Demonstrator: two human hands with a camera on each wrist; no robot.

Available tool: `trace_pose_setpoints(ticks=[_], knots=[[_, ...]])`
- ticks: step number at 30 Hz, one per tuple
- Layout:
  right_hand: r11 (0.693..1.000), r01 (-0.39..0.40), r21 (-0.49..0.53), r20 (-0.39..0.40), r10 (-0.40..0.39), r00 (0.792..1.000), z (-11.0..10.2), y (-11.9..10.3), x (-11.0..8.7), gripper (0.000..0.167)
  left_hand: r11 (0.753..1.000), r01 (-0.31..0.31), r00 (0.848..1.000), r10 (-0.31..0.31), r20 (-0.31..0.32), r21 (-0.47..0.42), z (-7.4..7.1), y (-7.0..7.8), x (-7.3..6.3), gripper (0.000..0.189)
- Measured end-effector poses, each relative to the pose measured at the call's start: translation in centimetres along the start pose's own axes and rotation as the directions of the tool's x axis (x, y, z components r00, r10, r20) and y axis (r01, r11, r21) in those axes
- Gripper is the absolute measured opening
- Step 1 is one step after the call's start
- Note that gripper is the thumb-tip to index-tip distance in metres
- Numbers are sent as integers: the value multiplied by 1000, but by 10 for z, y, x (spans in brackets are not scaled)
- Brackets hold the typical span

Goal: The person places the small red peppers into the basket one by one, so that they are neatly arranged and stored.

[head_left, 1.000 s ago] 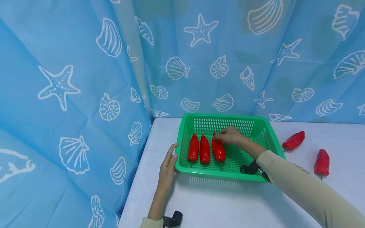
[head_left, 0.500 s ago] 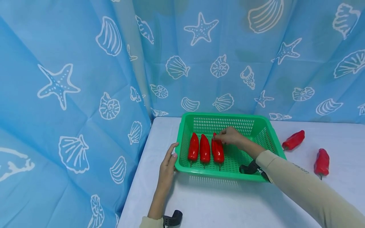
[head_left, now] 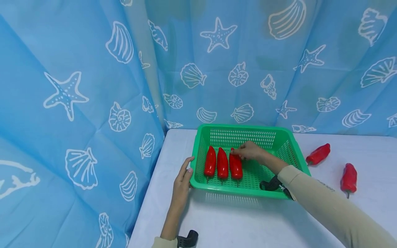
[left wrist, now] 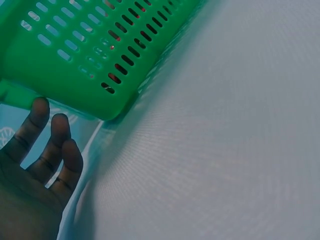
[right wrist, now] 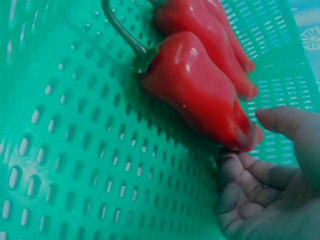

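Note:
A green plastic basket [head_left: 248,190] stands on the table with three red peppers lying side by side in its left half, stems towards me. The rightmost pepper [head_left: 236,168] has my right hand [head_left: 250,151] at its far tip. In the right wrist view, bent fingers [right wrist: 240,172] touch below that pepper's tip, while the thumb [right wrist: 275,120] stands slightly apart from it. The middle pepper [head_left: 222,164] and left pepper [head_left: 210,162] lie untouched. My left hand [head_left: 182,182] rests with loosely bent fingers against the basket's left end, by the rim.
To the right of the basket, two more red peppers lie on the white-covered table: one pepper [head_left: 318,154] close to the basket and another pepper [head_left: 348,179] nearer me. A blue seashell-patterned curtain [head_left: 217,86] hangs behind and to the left.
The rightmost pepper has shifted a little left towards the middle one, together with my right hand. My left hand stays against the basket.

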State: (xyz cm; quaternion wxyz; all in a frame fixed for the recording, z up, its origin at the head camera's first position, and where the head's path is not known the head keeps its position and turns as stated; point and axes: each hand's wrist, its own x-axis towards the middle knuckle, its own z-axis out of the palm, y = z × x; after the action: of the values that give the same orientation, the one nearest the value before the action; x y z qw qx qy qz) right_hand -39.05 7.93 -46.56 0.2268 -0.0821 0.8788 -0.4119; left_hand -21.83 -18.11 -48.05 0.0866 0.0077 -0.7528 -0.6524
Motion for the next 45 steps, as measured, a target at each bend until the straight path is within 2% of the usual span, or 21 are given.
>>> trace_pose_setpoints(ticks=[4,11,15,18,21,27,31,39,45], knots=[[1000,4,2,23,-4,1000,-5,1,-5,30,1000,0,1000,0,1,-9,5,-1,-1,40],[996,57,-65,-10,-58,998,-18,0,-22,32,1000,8,1000,-8,12,0,15,-5,-1,42],[992,83,-95,-12,-85,996,-26,0,-32,35,1000,22,1000,-22,18,2,19,-18,3,42],[992,99,-83,-26,-101,994,-33,-2,-39,40,1000,22,1000,-22,22,2,19,-30,6,42],[990,124,-65,-35,-127,991,-40,-7,-45,43,1000,15,1000,-15,18,2,15,-36,7,41],[985,165,-41,-57,-167,984,-48,-23,-52,45,1000,-3,999,3,-33,8,3,-35,7,41],[985,164,-46,-75,-167,983,-55,-27,-62,44,1000,-10,1000,10,-29,14,2,-35,7,41],[984,172,-39,-111,-176,978,-70,-19,-83,42,999,-13,1000,14,-20,32,7,-37,7,43],[982,184,-41,-126,-188,974,-81,-11,-97,43,999,19,1000,-19,-7,26,10,-36,7,42]])
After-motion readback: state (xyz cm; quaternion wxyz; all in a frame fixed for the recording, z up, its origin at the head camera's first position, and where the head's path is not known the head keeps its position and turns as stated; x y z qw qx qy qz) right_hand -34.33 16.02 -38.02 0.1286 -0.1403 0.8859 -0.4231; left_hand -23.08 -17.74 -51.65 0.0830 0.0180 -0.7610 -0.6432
